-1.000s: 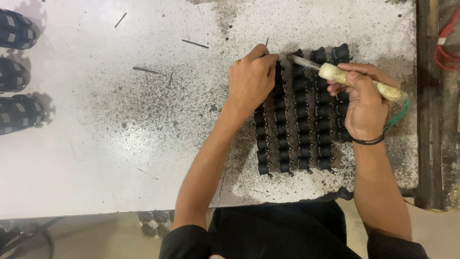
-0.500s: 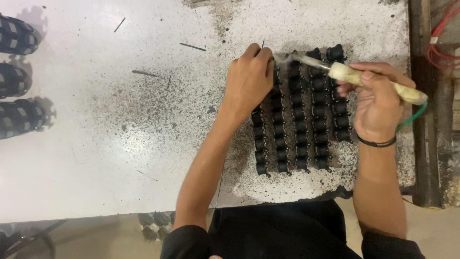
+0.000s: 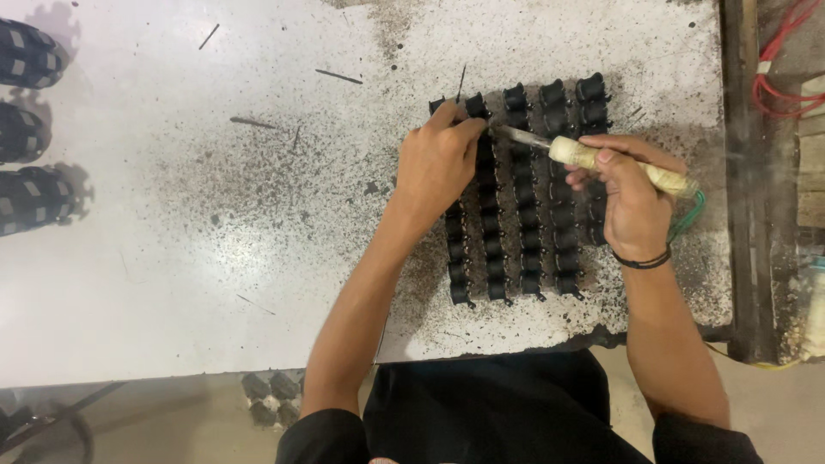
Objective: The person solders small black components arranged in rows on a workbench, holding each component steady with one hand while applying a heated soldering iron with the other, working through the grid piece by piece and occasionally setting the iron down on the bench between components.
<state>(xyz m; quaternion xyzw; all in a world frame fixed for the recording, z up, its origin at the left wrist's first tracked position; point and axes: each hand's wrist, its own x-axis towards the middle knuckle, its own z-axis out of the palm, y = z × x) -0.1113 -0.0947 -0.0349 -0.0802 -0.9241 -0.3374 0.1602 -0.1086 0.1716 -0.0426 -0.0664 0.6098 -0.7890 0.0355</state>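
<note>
While two hands work: five part rows (image 3: 524, 198), one soldering iron (image 3: 601, 163).

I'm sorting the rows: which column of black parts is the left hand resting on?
The left hand covers the leftmost column; the other columns lie uncovered toward the right hand.

Workshop: scorched, speckled workbench (image 3: 215, 258)

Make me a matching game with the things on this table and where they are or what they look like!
Things:
1. left hand
2. right hand
3. thin dark sticks
4. red wires

Places:
A. far right edge
B. grips the pale-handled tool
C. rests on the small black parts
D. lie loose on the speckled table

Pairs: 1-C, 2-B, 3-D, 4-A
</note>
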